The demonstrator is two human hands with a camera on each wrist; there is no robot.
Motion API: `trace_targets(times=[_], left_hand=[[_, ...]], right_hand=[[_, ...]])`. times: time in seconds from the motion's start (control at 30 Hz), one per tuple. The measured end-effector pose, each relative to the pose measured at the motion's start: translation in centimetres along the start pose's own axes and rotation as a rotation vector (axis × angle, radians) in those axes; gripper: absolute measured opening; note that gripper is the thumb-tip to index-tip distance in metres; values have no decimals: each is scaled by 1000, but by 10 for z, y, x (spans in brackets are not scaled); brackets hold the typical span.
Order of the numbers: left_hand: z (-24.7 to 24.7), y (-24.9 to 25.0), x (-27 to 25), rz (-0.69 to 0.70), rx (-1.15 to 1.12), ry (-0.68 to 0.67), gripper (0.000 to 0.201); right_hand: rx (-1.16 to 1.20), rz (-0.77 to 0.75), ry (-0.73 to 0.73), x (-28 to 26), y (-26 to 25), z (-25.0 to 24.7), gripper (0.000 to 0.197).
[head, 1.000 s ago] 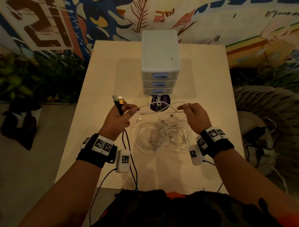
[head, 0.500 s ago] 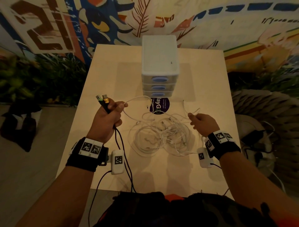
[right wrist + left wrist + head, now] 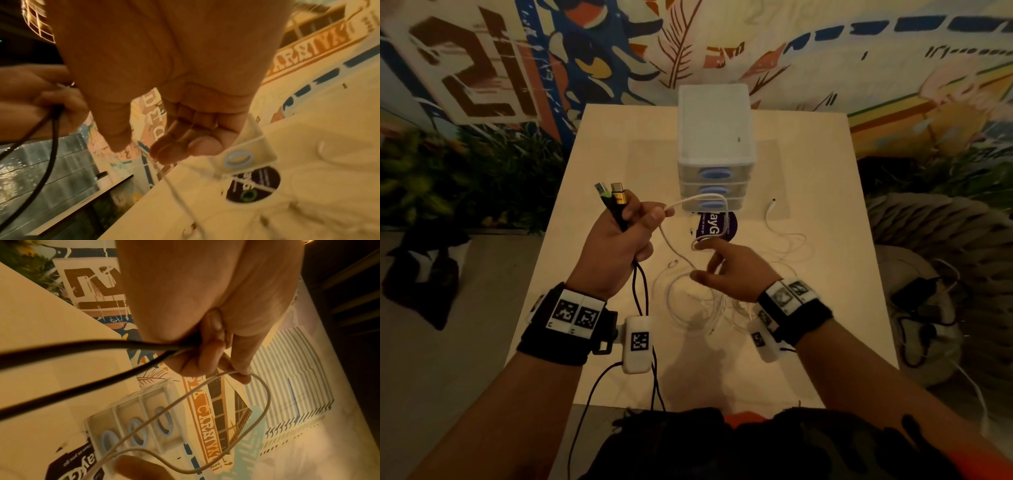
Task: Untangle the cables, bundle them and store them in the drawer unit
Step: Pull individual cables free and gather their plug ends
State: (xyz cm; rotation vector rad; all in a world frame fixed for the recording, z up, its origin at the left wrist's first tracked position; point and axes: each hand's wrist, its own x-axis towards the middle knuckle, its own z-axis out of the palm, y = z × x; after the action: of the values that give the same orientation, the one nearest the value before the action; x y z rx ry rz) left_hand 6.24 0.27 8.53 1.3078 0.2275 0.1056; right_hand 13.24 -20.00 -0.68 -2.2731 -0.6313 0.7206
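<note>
A pale counter (image 3: 599, 144) fills the middle of the head view, with bare room on the left and far right. At its far end stands a white drawer unit (image 3: 714, 137) of three drawers, all closed, facing the person. A round dark sticker (image 3: 717, 222) lies just in front of it.

Near the front edge lies a loose tangle of white cables (image 3: 698, 301), its loops overlapping. One stray white end (image 3: 774, 200) lies right of the drawer unit.

The left hand (image 3: 616, 246) is raised above the counter, its grip clenched round two black cables (image 3: 642, 291), their plugs standing up above the fist. Its thumb and forefinger also pinch a white cable (image 3: 705, 197), which arcs out in a loop and falls back towards the pile. The black cables hang down over the counter's front edge.

The right hand (image 3: 732, 270) hovers over the tangle, fingers loosely curled around a thin white strand; the wrist view is blurred, so I cannot tell whether that grip is closed on it.

Likely risks: pulling the pinched cable hard could tighten a knot or drag the whole pile, and the hanging black cables could snag.
</note>
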Motion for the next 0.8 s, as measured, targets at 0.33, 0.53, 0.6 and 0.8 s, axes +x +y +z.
trace_targets(times=[0.33, 0.53, 0.6, 0.8], left_hand=[[-11, 18, -7, 94, 48, -3, 35], [-26, 18, -4, 160, 93, 79, 35], [-30, 12, -3, 148, 181, 108, 34], [-15, -13, -5, 99, 607, 130, 28]], right_hand=[[-126, -27, 32, 26, 11, 33, 23], [114, -124, 233, 23, 3, 13, 20], [161, -134, 247, 18, -4, 1, 20], [391, -167, 222, 8, -25, -10, 20]])
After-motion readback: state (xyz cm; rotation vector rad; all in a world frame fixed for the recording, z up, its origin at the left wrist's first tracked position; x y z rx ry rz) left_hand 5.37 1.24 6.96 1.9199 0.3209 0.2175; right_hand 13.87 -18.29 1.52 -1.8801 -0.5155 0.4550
